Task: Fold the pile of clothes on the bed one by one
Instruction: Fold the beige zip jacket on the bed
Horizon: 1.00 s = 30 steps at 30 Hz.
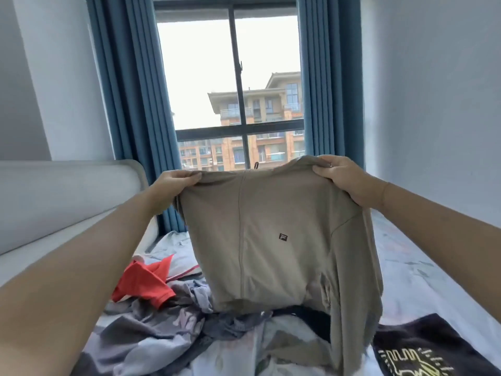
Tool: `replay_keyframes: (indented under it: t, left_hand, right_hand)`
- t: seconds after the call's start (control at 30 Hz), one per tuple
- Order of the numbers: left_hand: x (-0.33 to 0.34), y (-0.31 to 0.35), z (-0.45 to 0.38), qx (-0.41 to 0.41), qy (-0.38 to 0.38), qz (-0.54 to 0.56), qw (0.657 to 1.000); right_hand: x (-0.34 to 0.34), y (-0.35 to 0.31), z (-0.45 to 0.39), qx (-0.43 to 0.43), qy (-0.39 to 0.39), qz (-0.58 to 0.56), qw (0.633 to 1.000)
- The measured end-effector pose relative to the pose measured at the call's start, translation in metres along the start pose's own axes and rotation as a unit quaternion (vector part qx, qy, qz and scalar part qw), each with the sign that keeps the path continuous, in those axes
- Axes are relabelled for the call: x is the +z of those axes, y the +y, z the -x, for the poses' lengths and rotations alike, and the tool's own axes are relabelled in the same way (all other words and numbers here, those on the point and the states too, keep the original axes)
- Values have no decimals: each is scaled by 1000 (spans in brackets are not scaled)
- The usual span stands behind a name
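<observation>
pale patterned bed, jumbled clothes pile, red garment, dark printed shirt

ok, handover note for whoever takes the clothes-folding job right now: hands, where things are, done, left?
Left hand: grips one top corner of the tan shirt.
Right hand: grips the other top corner.
Tan shirt: held up spread over the bed, its lower edge hanging close to the pile; whether it touches I cannot tell.
Pile: unfolded, with a red garment at its left and grey patterned clothes in the middle. A dark printed garment lies flat at lower right.
Done: no folded stack in view.
Left: lay the tan shirt flat, fold it, then the rest one by one.
</observation>
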State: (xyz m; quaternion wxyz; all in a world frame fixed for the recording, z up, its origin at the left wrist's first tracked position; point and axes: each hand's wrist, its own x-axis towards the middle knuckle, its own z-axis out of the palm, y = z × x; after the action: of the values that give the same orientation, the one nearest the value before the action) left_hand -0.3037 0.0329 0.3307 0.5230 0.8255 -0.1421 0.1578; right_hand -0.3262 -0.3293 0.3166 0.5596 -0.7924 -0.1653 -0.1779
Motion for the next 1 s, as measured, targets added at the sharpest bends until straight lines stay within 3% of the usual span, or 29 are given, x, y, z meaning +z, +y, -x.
replay_keyframes:
  t: [0.13,0.23,0.4,0.47,0.57,0.63,0.7,0.77,0.8,0.83,0.93,1.0]
  left_hand:
    - [-15,-104,53,-86,-50,-30,995]
    - [-22,-194,114,-163,-81,-67,981]
    - [-29,-326,226,-291,-166,-196,922]
    - [-30,-352,259,-329,-195,-229,895]
    - [-31,-366,280,-320,-240,-312,862]
    - [-27,-357,280,-312,-288,-406,809]
    - [-16,-345,276,-324,-345,-509,719]
    - [3,-335,267,-314,-371,-583,651]
    - [15,-326,262,-293,-352,-596,659]
    - [27,-320,256,-260,-325,-594,689]
    - [63,-324,238,-243,-227,-432,838]
    - [84,-333,236,-305,-233,-342,858]
  right_hand:
    - [69,67,43,80,-107,2,991]
    - [133,127,97,97,-202,66,972]
    - [226,206,201,100,-385,161,903]
    - [253,214,230,82,-444,186,873]
    - [272,212,246,69,-517,194,831]
    - [271,210,245,102,-574,194,789]
    - [263,207,242,144,-630,151,748]
    - [255,206,237,183,-639,107,740]
    - [251,208,232,193,-616,93,758]
    - [248,212,226,203,-570,77,793]
    - [243,227,207,182,-366,107,907]
    - [244,239,201,162,-294,214,917]
